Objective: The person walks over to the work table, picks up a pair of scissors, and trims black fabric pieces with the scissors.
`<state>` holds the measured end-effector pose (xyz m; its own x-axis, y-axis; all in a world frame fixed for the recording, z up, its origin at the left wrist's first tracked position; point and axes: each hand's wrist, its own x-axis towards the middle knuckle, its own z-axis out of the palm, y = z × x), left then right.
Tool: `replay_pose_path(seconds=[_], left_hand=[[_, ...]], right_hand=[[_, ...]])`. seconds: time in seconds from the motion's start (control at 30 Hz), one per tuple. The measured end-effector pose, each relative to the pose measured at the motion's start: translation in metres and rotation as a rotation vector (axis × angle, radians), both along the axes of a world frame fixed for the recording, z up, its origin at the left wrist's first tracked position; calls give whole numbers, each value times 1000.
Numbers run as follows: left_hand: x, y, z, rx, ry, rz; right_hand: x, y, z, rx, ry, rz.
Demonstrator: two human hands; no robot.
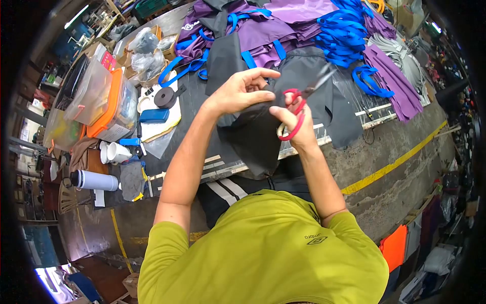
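My right hand (pixel 298 124) is closed around a pair of scissors (pixel 302 109) with red handles. The blades point up and to the right and are blurred by motion. My left hand (pixel 243 92) has its thumb and curled fingers at the upper edge of a piece of black fabric (pixel 255 134), which hangs in folds over the table's front edge; the exact grip is partly hidden. Between the two hands lies a narrow gap. Behind them, flat dark grey fabric pieces (pixel 304 71) lie on the table.
Purple fabric pieces (pixel 273 38) and bundled blue straps (pixel 341 35) cover the table's far side. To the left are a clear bin with an orange rim (pixel 109 101), a roll of black tape (pixel 165 98), white cups (pixel 119 152) and a bottle (pixel 94 180).
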<state>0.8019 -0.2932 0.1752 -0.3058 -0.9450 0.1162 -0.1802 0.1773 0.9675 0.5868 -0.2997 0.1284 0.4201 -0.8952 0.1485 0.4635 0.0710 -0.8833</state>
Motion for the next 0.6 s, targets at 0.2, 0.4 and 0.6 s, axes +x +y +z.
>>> replay_pose_path(seconds=[0.2,0.4,0.6], left_hand=[[47,3,-79,249,35,-342],[46,64,2,146,-88,-343],[38,81,36,209,-319,-240]], right_hand=[[-41,-38,14,-11,-72,-323],[-48,-51,-12,84,53,-166],[-31,-49,-45,-83,346,-133]])
